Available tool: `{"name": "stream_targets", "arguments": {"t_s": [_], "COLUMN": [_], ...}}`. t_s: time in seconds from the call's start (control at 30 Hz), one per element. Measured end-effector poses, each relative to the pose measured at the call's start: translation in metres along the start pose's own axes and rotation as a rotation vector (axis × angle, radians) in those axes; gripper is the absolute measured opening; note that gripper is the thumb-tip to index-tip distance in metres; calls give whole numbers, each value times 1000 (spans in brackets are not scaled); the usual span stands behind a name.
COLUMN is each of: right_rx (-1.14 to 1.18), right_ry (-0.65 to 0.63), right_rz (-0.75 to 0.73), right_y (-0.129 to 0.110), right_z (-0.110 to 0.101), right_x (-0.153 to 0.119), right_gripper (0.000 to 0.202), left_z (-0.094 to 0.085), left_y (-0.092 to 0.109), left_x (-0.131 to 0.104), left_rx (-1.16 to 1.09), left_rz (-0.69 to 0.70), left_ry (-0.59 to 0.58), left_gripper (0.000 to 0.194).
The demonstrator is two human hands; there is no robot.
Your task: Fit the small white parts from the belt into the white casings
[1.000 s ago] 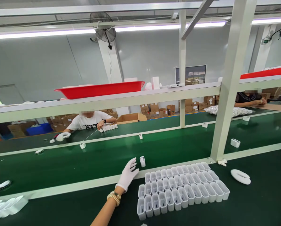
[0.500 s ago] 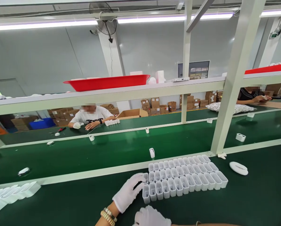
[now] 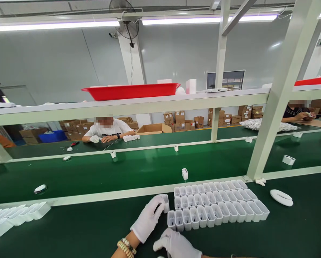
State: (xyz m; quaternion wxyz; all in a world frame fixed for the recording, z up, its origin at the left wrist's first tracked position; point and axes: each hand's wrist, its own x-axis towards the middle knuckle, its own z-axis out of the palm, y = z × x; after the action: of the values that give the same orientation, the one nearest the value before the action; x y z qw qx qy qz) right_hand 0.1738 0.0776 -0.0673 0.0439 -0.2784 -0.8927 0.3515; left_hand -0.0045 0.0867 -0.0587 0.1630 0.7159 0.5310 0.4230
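overhead, white frame (image 3: 281, 93) over green bench (image 3: 96, 229)

1. Left hand (image 3: 147, 219) closes on a white case (image 3: 165, 203), the block of white cases (image 3: 219, 204) packed tight to its right.
2. Right hand (image 3: 176, 245) sits just below that block.
3. Open green mat to the left, until the loose cases (image 3: 15, 219).
4. White frame post (image 3: 281, 93) blocks the far right.
5. Single case (image 3: 185, 174) stands on the conveyor (image 3: 109, 175).
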Motion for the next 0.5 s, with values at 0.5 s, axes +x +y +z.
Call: {"name": "stream_targets", "arguments": {"t_s": [0.5], "right_rx": [-377], "right_ry": [28], "right_rz": [147], "right_y": [11], "right_z": [48], "right_x": [25], "right_gripper": [14], "left_z": [4], "left_y": [-3], "left_x": [-2], "left_rx": [72], "left_rz": [-7], "left_ry": [66], "left_gripper": [6]}}
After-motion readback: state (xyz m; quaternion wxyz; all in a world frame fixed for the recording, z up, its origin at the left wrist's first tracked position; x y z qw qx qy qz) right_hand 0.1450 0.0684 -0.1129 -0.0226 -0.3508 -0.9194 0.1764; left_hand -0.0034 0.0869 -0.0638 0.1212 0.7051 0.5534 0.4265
